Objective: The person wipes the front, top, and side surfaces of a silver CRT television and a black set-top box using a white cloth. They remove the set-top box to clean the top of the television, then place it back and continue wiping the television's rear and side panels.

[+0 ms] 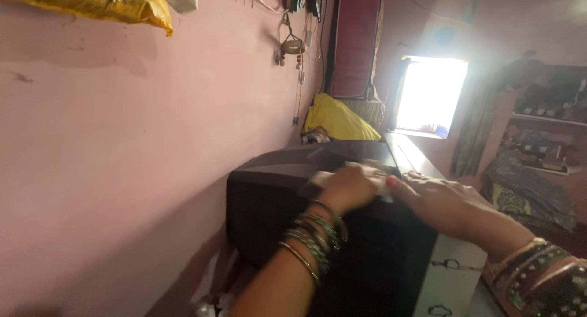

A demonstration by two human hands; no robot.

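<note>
Pale cloth (pixel 342 173) is pressed onto the dark television top (pixel 293 167) under the closed left hand (pixel 348 188), the right hand (pixel 443 201) laid flat beside it; wiping appears underway, unfinished.

2 hands in view: left hand (pixel 350 188) and right hand (pixel 441 202), both on top of 1 dark box-shaped set (pixel 306 219). 1 pale cloth (pixel 358 169) under the hands, blurred. Bangles: several on each wrist, exact no. can't tell. 1 bright window (pixel 430 95). 1 yellow bundle (pixel 339 120) behind the set. 1 yellow bag (pixel 98 2) up top on the pink wall (pixel 122 145). 1 dark red curtain (pixel 356 38). Shelves at right: 2 seen, items too blurred to count.
</note>
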